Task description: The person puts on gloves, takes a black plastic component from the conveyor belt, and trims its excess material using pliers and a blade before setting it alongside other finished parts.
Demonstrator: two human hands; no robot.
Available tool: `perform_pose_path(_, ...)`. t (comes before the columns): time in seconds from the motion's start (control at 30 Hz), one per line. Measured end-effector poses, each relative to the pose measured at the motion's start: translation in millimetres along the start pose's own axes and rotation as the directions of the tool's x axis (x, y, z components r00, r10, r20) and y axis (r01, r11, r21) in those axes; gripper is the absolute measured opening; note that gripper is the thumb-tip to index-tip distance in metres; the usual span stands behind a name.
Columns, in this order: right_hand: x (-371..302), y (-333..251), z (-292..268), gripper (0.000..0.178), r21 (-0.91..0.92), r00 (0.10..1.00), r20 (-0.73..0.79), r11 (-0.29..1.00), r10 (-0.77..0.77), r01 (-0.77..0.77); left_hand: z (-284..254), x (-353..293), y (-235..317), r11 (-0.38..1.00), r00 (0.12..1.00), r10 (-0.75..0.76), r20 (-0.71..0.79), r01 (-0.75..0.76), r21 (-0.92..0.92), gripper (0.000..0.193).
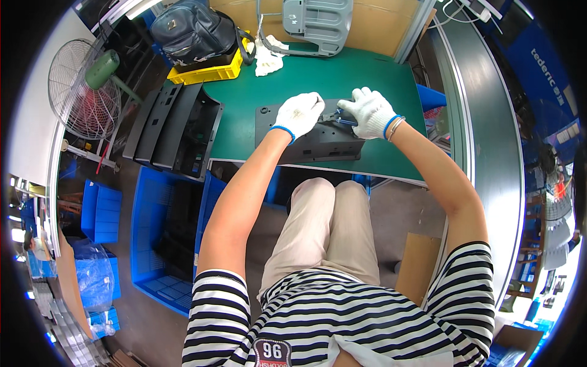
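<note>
1. At the far left of the green table (391, 82), several dark housings (160, 122) stand side by side along its edge. Whether they are finished or waiting, I cannot tell.
2. Below them on the floor is a blue crate (142, 244); its inside is too dark to count any pieces.
3. A yellow tray (211, 74) with a black bag (194, 30) on it sits at the table's back left corner, apart from the work.
4. The left hand (299, 114), gloved in white, is over the panel's upper left part with its fingers curled in. Whether it pinches something, I cannot tell.
5. The dark panel (330, 139) lies on the table near its front edge, beneath both hands. It looks like the piece being worked on, probably partway through; no finished result shows on it.
6. Between the hands is a plier-like tool (343, 121) with blue handles, its head pointing toward the left hand. Contact with the panel is unclear, so what is left to do there cannot be counted.
7. The right hand (370, 114), also gloved, is closed around the tool's handles.
</note>
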State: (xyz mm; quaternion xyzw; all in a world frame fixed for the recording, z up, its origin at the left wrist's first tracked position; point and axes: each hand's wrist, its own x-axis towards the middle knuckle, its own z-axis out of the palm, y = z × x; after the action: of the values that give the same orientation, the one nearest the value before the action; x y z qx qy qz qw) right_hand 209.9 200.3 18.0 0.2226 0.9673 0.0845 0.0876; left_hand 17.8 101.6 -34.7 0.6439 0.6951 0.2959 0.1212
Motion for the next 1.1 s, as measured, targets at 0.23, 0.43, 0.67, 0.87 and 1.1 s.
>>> perform_pose_path(0.23, 6, 1, -9, 0.065, -0.032, 0.997, 0.081, 0.999, -0.019, 0.022, -1, -1, 3, 1.0, 1.0, -0.021, 0.015, 0.021, -0.02, 0.028)
perform_pose_path(0.43, 9, 3, 2, 0.062, -0.02, 0.998, 0.061, 0.999, -0.025, 0.026, 1, 1, -2, 1.0, 1.0, 0.001, 0.011, -0.001, -0.017, 0.027)
perform_pose_path(0.67, 12, 8, 14, 0.054, -0.044, 0.997, -0.006, 0.996, -0.074, 0.074, 0, 2, -1, 1.0, 1.0, 0.001, 0.02, -0.002, 0.008, 0.027)
perform_pose_path(0.87, 14, 13, 11, 0.046, -0.01, 0.995, 0.05, 0.996, -0.092, 0.092, -1, 4, 2, 0.999, 0.997, -0.042, 0.058, 0.042, 0.003, 0.028)
perform_pose_path(1.1, 19, 16, 9, 0.035, -0.021, 0.984, 0.128, 0.992, -0.121, 0.125, 10, 7, -6, 1.0, 1.0, -0.025, -0.012, 0.025, 0.0, 0.027)
